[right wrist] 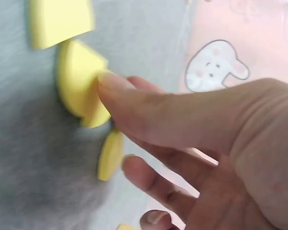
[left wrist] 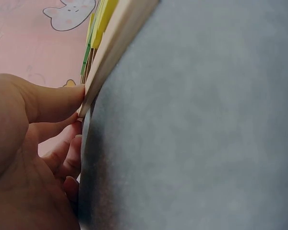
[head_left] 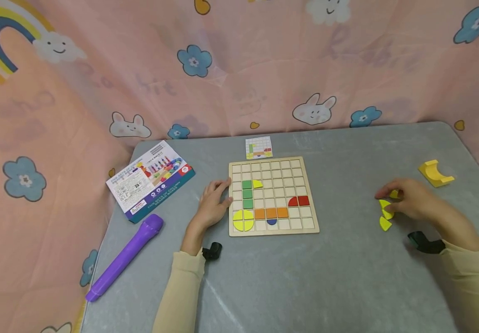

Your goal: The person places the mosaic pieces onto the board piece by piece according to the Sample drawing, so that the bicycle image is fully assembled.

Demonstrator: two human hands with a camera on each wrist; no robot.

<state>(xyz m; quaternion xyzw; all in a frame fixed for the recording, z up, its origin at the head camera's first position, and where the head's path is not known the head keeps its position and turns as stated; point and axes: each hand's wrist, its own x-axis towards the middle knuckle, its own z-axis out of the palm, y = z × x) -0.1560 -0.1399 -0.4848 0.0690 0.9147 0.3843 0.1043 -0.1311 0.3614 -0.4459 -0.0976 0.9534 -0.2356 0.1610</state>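
My left hand [head_left: 213,203] rests at the left edge of a wooden grid board [head_left: 281,231], with thumb [left wrist: 62,103] and fingers touching its side. On the board lie green squares [head_left: 247,194], orange squares [head_left: 271,212], red pieces [head_left: 303,200], a blue half-circle [head_left: 271,222] and yellow quarter-circles [head_left: 243,220]. Far to the right, my right hand [head_left: 410,199] is over several loose yellow quarter-circle pieces [head_left: 385,224]. Its thumb is against one yellow piece [right wrist: 77,81], which overlaps another; the index fingertip is hidden behind the thumb in the right wrist view.
A small pattern card [head_left: 259,148] lies behind the board. To the left are a printed box [head_left: 150,180] and a purple baton-shaped thing [head_left: 125,259]. A yellow arch block [head_left: 435,174] stands beyond my right hand. Pink printed cloth [head_left: 239,92] hangs behind the grey table [head_left: 306,286].
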